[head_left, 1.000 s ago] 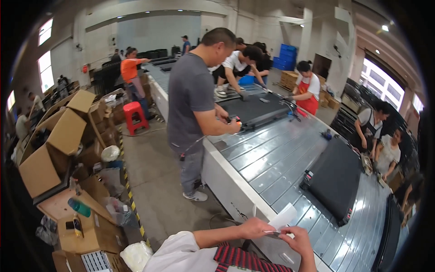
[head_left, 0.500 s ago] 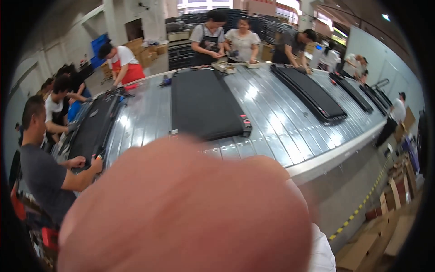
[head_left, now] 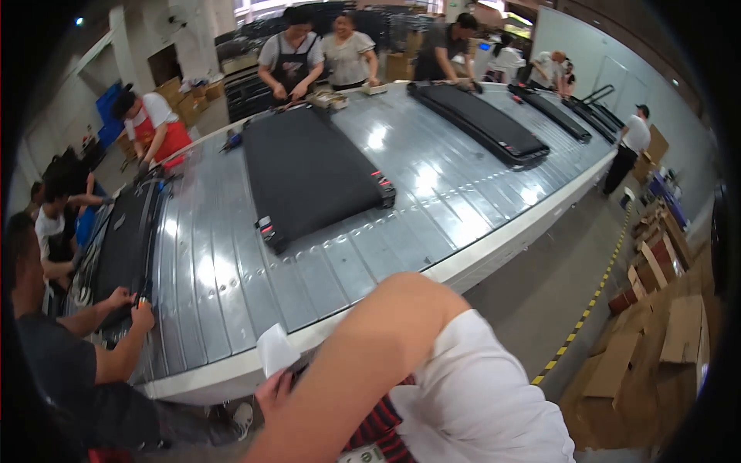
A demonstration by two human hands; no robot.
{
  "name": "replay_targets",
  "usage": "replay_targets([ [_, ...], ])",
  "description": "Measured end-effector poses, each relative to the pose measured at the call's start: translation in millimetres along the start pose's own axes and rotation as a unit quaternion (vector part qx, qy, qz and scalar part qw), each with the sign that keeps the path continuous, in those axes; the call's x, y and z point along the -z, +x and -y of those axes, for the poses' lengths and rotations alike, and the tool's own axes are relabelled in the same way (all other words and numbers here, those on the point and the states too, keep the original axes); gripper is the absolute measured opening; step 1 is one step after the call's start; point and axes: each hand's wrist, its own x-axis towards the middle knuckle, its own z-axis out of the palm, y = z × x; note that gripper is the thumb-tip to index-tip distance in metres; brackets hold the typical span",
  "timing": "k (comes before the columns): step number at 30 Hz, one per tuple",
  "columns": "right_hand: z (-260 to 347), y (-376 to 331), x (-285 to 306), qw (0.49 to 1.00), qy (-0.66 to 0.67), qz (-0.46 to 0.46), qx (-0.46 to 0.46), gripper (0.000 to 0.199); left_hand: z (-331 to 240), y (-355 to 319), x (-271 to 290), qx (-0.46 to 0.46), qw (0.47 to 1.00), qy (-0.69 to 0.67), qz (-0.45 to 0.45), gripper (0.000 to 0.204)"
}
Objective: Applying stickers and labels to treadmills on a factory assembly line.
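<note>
My bare right forearm [head_left: 351, 366] crosses the lower middle, bent at the elbow, with a white sleeve [head_left: 482, 378] above it. It runs down past the lower edge, so my right hand is out of the picture. Partly hidden behind this forearm, my left hand [head_left: 272, 395] is closed on a white piece of paper [head_left: 275, 351] that sticks up beside the table's near edge. Something dark shows by its fingers, too covered to name. Nearest on the metal-topped table [head_left: 309, 282] lies a wide black padded panel [head_left: 309, 174] with red-marked corners.
More long black panels [head_left: 478, 119] lie farther right on the table. Several co-workers stand around it; one in a dark shirt [head_left: 58, 347] works at a panel [head_left: 127, 239] on the left. Flattened cardboard [head_left: 617, 370] and yellow-black floor tape [head_left: 590, 316] are at the right.
The large blurred hand that covered the lower middle has gone from view, uncovering my forearm, left hand and the paper. The whole scene has shifted left and upward.
</note>
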Motion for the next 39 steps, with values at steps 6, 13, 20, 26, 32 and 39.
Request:
replay_targets([
  [6,-4,-154,63,0.93,-0.208,-0.026,-0.302,0.022,-210,81,29,0.017,0.998,-0.024,-0.049,0.022],
  [13,42,-300,160,0.679,-0.241,-0.474,-0.507,0.023,-228,151,18,0.029,0.915,-0.397,-0.072,0.026],
  [20,2,-355,177,0.727,-0.034,-0.461,-0.508,0.031,-254,206,-11,0.057,0.937,-0.325,-0.112,0.024],
  [26,-3,-386,198,0.735,-0.009,-0.405,-0.544,0.026,-284,223,-10,-0.17,0.98,0.051,-0.085,0.02],
  [32,11,-386,246,0.807,0.1,-0.442,-0.378,0.028,-293,238,2,-0.27,0.954,0.122,0.043,0.028],
  [39,-26,-304,261,0.809,-0.097,-0.235,-0.529,0.031,-281,245,20,-0.294,0.933,0.167,0.119,0.026],
])
